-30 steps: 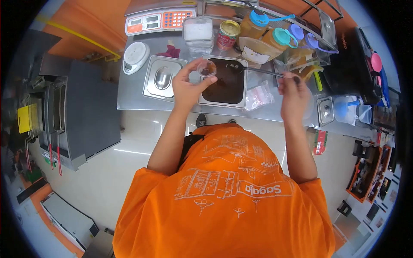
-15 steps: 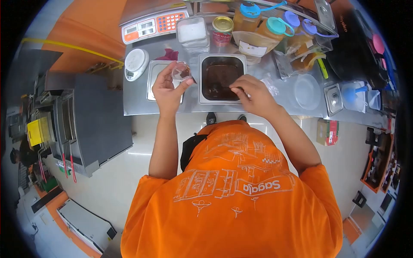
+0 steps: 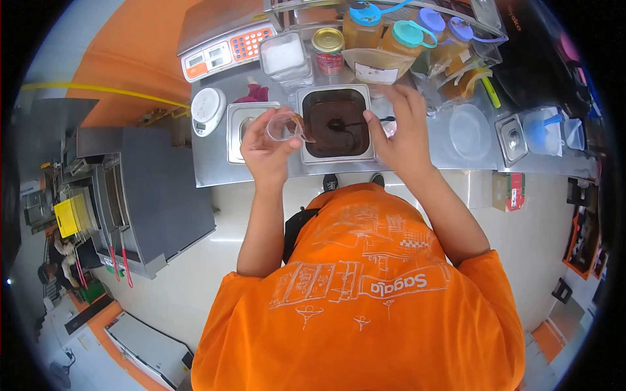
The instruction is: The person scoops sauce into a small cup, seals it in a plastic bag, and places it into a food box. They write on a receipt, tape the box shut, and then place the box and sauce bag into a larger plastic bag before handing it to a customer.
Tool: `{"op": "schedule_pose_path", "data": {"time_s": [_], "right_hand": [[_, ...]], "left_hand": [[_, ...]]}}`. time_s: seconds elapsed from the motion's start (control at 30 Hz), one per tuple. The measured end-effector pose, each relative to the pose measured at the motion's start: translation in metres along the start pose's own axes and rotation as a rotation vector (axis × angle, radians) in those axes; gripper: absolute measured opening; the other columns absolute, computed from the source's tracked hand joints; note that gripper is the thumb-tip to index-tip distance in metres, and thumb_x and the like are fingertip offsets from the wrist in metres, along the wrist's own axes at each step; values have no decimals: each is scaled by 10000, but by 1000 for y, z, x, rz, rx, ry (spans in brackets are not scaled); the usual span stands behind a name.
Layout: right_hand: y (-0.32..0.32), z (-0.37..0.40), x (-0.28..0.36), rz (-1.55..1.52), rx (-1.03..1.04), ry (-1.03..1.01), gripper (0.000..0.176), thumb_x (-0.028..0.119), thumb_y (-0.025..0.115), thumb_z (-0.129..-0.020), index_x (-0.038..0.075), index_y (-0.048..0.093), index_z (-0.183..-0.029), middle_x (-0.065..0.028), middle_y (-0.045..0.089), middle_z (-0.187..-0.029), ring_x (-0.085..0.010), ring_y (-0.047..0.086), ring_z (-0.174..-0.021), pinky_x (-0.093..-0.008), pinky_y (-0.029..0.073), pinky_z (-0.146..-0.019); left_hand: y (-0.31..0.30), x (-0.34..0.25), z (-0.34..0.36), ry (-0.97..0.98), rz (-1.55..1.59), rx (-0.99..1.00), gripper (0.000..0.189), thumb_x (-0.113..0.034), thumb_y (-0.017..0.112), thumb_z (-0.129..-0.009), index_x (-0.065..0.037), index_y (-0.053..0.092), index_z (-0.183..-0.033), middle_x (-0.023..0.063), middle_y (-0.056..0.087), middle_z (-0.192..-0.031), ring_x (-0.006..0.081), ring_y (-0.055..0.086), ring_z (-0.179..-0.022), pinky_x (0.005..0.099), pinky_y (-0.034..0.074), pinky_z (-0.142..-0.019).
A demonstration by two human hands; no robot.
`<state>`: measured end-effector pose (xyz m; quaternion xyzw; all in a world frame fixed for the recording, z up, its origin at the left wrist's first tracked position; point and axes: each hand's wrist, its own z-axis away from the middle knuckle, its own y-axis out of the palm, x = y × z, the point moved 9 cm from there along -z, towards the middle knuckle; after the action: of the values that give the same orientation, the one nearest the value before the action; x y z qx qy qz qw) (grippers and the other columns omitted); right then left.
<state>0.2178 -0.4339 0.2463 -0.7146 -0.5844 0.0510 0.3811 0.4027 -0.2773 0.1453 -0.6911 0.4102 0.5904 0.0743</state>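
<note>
A small clear plastic cup (image 3: 282,126) is gripped in my left hand (image 3: 266,153), tilted at the left edge of the metal pan, with brown sauce smeared on its side. The metal pan (image 3: 370,146) holds dark brown sauce (image 3: 326,140). A black spoon (image 3: 355,124) dips into that sauce, its handle reaching out over the pan's right rim. Thumb and fingers spread apart, my right hand (image 3: 405,133) is at the handle, which crosses by the thumb. Partly behind my left hand lies a metal lid or tray (image 3: 236,133).
Along the back stand an orange-and-white scale (image 3: 228,52), clear containers (image 3: 283,58), a red can (image 3: 328,52) and capped bottles (image 3: 365,26). A small white scale (image 3: 207,107) sits left beside a dark red cloth (image 3: 254,93). At right are a round clear lid (image 3: 469,133) and a metal lid (image 3: 512,140).
My right hand has gone from a pinch at the pan's right rim to spread fingers, slightly right and up. The black spoon now shows in the sauce. My left hand keeps the cup.
</note>
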Motion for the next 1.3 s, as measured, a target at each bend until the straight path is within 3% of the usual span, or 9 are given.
{"op": "schedule_pose_path", "data": {"time_s": [0.07, 0.1, 0.17, 0.27, 0.47, 0.7, 0.9, 0.97, 1.3], "right_hand": [[22, 16, -2, -538, 344, 299, 242, 95, 652, -905, -16, 638, -1119, -102, 645, -882, -234, 621, -786, -340, 508, -709], [24, 20, 3, -533, 336, 309, 242, 95, 652, -905, -16, 638, -1119, -102, 645, -882, -234, 621, -786, -340, 508, -709], [65, 54, 8, -1180, 560, 774, 272, 160, 632, -953, -18, 636, -1158, -56, 666, -919, -138, 599, -762, -285, 501, -706], [76, 62, 10, -1284, 669, 894, 279, 209, 619, -976, -8, 643, -1150, -16, 673, -957, -77, 573, -755, -238, 481, -683], [82, 82, 7, -1448, 718, 1117, 243, 194, 633, -964, 19, 652, -1130, -17, 669, -949, -83, 575, -789, -237, 465, -692], [82, 86, 3, -1623, 673, 1220, 197, 168, 652, -950, 21, 652, -1082, -26, 674, -960, -90, 580, -810, -254, 467, -740], [75, 77, -11, -1569, 620, 1186, 175, 135, 696, -906, 19, 660, -1031, -24, 669, -930, -87, 557, -761, -240, 449, -694], [74, 72, -18, -1517, 668, 1132, 161, 118, 715, -882, 21, 666, -1000, -16, 659, -889, -76, 535, -724, -238, 431, -660], [59, 53, -18, -1390, 796, 990, 153, 91, 748, -851, 23, 667, -963, -27, 680, -889, -82, 605, -802, -231, 461, -694]], "left_hand": [[15, -2, 3, 47, 59, 7, 657, 33, 875, -652, -13, 608, -1250, 197, 650, -1221, 272, 630, -1117, 429, 492, -996], [23, -1, 5, 40, 60, 18, 657, 33, 875, -652, -13, 608, -1250, 197, 650, -1221, 272, 630, -1117, 429, 492, -996], [36, 1, 9, 25, 63, 16, 641, 58, 865, -650, -16, 612, -1234, 197, 636, -1223, 284, 630, -1112, 409, 514, -975], [43, 9, 13, 30, 29, 44, 629, 72, 853, -653, -21, 618, -1229, 177, 619, -1218, 287, 626, -1113, 389, 526, -964], [53, 11, 22, 31, -82, 32, 579, 81, 838, -663, -15, 655, -1204, 147, 613, -1180, 260, 600, -1124, 390, 511, -984], [55, 10, 32, 22, -295, 53, 615, 25, 839, -706, -19, 626, -1282, 152, 661, -1197, 245, 621, -1120, 368, 483, -991], [61, 4, 34, -91, 89, 22, 435, -55, 756, -845, 66, 618, -1240, 232, 653, -1199, 278, 644, -1114, 415, 500, -990], [55, 18, 34, -379, 324, -14, 367, -71, 712, -884, 77, 622, -1207, 219, 693, -1085, 273, 688, -1003, 407, 548, -925], [60, 29, 37, -706, 214, -38, 262, -15, 729, -842, 46, 671, -1090, 146, 718, -980, 208, 710, -856, 346, 600, -779]]}}
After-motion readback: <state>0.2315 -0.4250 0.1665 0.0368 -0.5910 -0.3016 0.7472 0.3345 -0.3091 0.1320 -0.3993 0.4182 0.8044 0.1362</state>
